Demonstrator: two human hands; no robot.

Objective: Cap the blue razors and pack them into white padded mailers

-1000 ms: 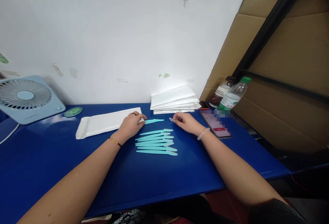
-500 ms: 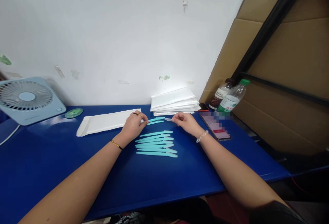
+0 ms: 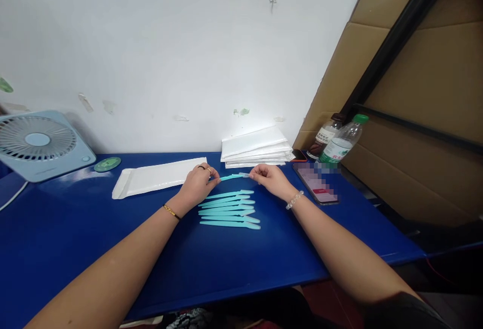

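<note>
Your left hand pinches the handle end of a slim turquoise tool between thumb and fingers, while your right hand pinches a small translucent sleeve at the tool's right end. The held tool lies between your hands, beyond the row of like tools on the blue table. Gripping from opposite ends probably keeps both pieces in line and leaves their meeting point open to your view; how far the sleeve overlaps the tool is too small to tell. The tools in the row point their heads right and their handles left, an order that seems to suit your two-sided grip. The white padded envelope lies flat at the left, its right end partly behind your left hand; whether they touch cannot be told. The envelope stack sits at the far side against the wall, and the phone lies to the right, both apparently set there to leave the middle free for your hands
</note>
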